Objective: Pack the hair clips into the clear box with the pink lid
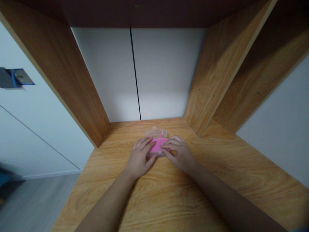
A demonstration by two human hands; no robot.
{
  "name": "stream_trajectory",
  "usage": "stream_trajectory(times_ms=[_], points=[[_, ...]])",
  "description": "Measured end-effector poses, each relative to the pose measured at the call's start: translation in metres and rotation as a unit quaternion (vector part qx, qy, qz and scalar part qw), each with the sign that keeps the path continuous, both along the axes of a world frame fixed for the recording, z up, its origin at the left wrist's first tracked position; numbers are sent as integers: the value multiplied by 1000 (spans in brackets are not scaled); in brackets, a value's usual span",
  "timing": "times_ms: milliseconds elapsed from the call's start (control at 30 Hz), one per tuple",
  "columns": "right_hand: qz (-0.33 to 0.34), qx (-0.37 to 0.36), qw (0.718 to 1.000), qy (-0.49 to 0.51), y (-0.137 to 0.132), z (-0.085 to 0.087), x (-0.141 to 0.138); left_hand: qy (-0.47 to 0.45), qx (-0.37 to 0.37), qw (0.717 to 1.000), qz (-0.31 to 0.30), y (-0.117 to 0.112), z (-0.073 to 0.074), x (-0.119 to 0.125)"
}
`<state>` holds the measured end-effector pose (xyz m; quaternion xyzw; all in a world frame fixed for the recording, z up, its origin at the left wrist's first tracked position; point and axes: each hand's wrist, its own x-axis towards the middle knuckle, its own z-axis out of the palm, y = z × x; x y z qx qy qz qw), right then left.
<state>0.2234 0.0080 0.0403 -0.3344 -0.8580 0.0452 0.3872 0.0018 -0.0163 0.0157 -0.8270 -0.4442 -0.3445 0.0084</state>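
Note:
A small clear plastic case lies on the wooden desktop with its see-through lid tipped back, away from me. A flat, bright pink piece with rounded ends fills the case; its exact kind I cannot make out. My left hand grips the left end of the case, fingers over the pink piece and thumb along the front edge. At the right end, my right hand has thumb and fingertips pinched together on the rim of the pink piece. Both hands partly cover the case.
Wooden side panels rise at the left and right, with a white back panel between them. A dark shelf hangs overhead. Past the desk's left edge is a grey floor; a wall socket box sits higher up.

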Motion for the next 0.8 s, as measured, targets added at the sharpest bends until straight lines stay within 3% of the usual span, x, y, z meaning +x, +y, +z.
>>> stream_trajectory(times_ms=[267, 567, 700, 800], points=[[16, 2, 1000, -11, -5, 6, 2, -7, 0, 1000, -2, 1, -1, 0], [-13, 11, 1000, 8, 3, 3, 6, -5, -4, 1000, 1, 0, 0, 1], [-115, 22, 993, 7, 20, 3, 30, -7, -5, 1000, 2, 0, 1, 1], [-229, 4, 969, -92, 38, 2, 57, -4, -6, 1000, 3, -1, 2, 0]])
